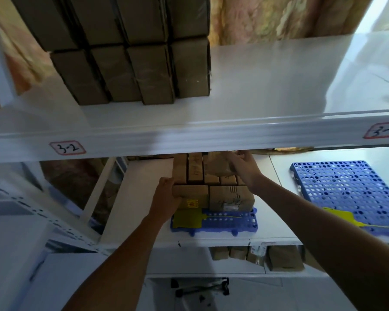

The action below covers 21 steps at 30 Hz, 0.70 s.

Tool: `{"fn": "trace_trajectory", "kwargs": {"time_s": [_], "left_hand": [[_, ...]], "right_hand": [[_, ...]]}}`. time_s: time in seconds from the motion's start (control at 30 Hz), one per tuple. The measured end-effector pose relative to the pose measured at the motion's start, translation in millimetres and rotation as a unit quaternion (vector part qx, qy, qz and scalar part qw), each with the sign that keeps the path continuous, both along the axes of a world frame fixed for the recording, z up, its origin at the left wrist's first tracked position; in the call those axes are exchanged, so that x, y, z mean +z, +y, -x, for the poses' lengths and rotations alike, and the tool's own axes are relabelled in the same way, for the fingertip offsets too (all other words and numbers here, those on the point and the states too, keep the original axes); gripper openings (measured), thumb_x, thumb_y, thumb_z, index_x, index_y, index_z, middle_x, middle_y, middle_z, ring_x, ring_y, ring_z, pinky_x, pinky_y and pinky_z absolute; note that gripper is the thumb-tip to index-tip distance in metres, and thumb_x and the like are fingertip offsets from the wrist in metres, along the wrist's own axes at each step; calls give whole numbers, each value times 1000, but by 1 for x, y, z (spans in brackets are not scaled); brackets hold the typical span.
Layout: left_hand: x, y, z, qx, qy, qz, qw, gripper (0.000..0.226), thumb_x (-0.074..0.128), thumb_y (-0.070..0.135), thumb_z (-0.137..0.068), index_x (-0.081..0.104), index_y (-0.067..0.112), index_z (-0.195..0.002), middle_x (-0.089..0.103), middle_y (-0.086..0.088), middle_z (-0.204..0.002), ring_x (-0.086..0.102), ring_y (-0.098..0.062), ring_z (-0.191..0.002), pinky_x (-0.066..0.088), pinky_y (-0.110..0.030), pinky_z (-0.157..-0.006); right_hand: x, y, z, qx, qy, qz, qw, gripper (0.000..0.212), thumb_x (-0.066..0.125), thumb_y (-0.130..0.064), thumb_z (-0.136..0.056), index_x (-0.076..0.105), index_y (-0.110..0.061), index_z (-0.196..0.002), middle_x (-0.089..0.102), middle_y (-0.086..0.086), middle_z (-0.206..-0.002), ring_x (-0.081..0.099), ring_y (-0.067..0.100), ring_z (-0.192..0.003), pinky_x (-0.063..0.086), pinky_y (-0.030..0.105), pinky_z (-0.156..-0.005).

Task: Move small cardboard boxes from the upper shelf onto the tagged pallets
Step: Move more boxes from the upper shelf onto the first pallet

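Left hand (166, 194) grips a front box (193, 195) at the pallet (225, 223) edge; right hand (243, 169) holds another box (218, 168) under the shelf lip (189, 140).

Both bare arms reach forward and up, hands far from the body.

The left hand (166, 196) lies at the end of a forearm that rises from the near lower middle toward the far centre; its back faces the camera and its fingers are curled round the left end of a small cardboard box (190, 194), gripping it. The right hand (243, 168) is farther and a little higher, on an arm that comes in from the near right edge and slants to the far left. Its thumb points up and its fingers, spread and lightly bent, hold another box (218, 168) from the right side.
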<state>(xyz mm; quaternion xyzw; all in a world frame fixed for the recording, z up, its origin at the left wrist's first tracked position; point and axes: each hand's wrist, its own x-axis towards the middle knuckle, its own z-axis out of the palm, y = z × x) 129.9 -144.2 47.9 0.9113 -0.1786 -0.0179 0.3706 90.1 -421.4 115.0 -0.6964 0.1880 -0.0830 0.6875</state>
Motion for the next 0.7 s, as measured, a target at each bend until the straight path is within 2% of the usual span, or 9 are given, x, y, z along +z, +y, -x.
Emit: {"fn": "trace_trajectory", "kwargs": {"time_s": [0.03, 0.13, 0.2, 0.27, 0.33, 0.43, 0.57, 0.63, 0.7], "left_hand": [[-2, 0, 0, 5, 2, -3, 1000, 59, 74, 7, -80, 56, 17, -135, 46, -9, -130, 53, -28, -117, 49, -41, -100], [-7, -3, 0, 15, 12, -34, 999, 71, 76, 14, -79, 45, 18, -143, 39, -9, -144, 38, -30, -132, 41, -42, -106], [-11, -3, 0, 9, 26, -54, 998, 80, 77, 21, -81, 36, 18, -150, 32, -8, -152, 29, -31, -140, 36, -44, -111], [-13, -2, 0, 4, 42, -60, 997, 90, 78, 28, -81, 28, 17, -155, 26, -7, -158, 21, -30, -145, 32, -45, -115], [-12, 1, 0, 5, 51, -43, 998, 94, 78, 35, -80, 25, 18, -155, 24, -5, -159, 18, -28, -147, 29, -44, -118], [-6, 8, 3, 14, 18, 18, 1000, 79, 66, 42, -86, 33, 18, -153, 34, -5, -157, 25, -22, -145, 26, -39, -119], [5, 17, 0, 36, -13, 75, 996, 47, 51, 39, -102, 48, 24, -145, 52, 0, -144, 39, -10, -131, 36, -39, -114], [13, 19, -3, 34, -10, 86, 996, 46, 47, 46, -101, 57, 21, -139, 61, 0, -133, 51, -13, -124, 45, -43, -107], [17, 21, -4, 25, -24, 90, 995, 47, 49, 49, -100, 64, 18, -130, 68, -1, -121, 61, -14, -112, 53, -44, -95]], "right_hand": [[0, 1, 1, -4, 5, -9, 1000, 48, 78, -42, -88, 54, -18, -122, 68, 2, -88, 67, 2, -61, 55, 16, -53], [1, 2, 1, 0, 19, -16, 1000, 40, 77, -44, -86, 58, -22, -114, 68, 3, -93, 65, 11, -75, 52, 15, -51], [0, 6, -2, 10, 19, -11, 1000, 35, 75, -50, -80, 65, -23, -99, 67, -5, -81, 61, 12, -69, 48, 17, -49], [-3, 13, -7, 15, 29, -12, 999, 30, 73, -54, -75, 66, -25, -82, 62, -9, -67, 55, 13, -63, 49, 22, -56], [-9, 22, -11, 22, 49, -16, 998, 33, 73, -52, -79, 70, -18, -78, 64, -3, -67, 59, 17, -66, 52, 31, -66], [-14, 40, -17, 44, 69, -23, 996, 44, 71, -45, -86, 74, -1, -92, 70, 0, -68, 66, 18, -72, 56, 34, -71], [-20, 63, -23, 67, 84, -45, 993, 31, 73, -34, -93, 74, -3, -96, 71, 8, -84, 68, 23, -76, 54, 29, -66], [-23, 73, -25, 71, 88, -44, 993, 18, 75, -29, -94, 77, -11, -97, 74, 3, -84, 71, 19, -75, 57, 24, -59], [-27, 82, -25, 73, 97, -28, 992, 11, 77, -28, -93, 76, -18, -88, 75, 0, -79, 72, 18, -75, 59, 28, -61]]}}
